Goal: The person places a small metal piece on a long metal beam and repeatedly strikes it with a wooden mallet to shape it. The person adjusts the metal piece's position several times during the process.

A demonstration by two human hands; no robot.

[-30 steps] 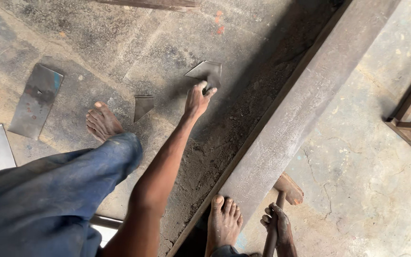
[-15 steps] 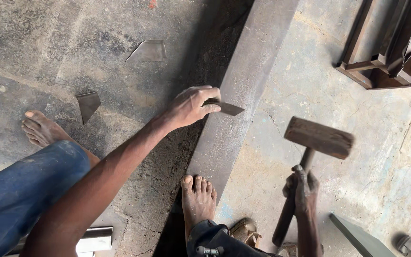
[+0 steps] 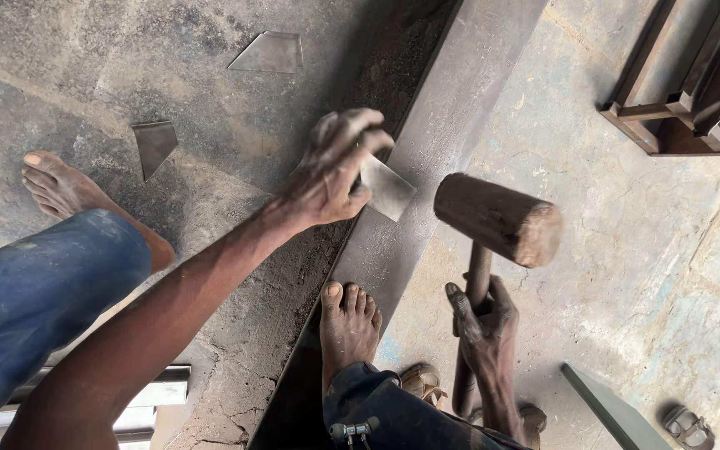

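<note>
The left hand (image 3: 331,171) reaches out over the floor and pinches a small flat piece of sheet metal (image 3: 387,188) between thumb and fingers, closed tight on its left edge. The piece lies tilted over the long steel beam (image 3: 452,125), which runs from the near middle of the scene up to the far right; whether the piece rests flat on the beam or hovers just above it cannot be told.

The right hand (image 3: 483,321) is wrapped around the handle of a wooden mallet (image 3: 497,218), fingers closed fully about the shaft. The mallet's thick round head hangs just to the right of the sheet piece, near it but not touching, above the right edge of the beam.

One bare foot (image 3: 349,329) stands on the near part of the beam, directly below the sheet piece. The other foot (image 3: 64,190) is planted on the concrete floor (image 3: 210,92) far to the left, with a blue trouser leg (image 3: 39,296) above it.

Two more cut metal pieces lie on the floor: a dark pointed one (image 3: 153,144) near the left foot and a lighter one (image 3: 270,53) farther away. A dark metal frame (image 3: 685,92) sits at the far right.
</note>
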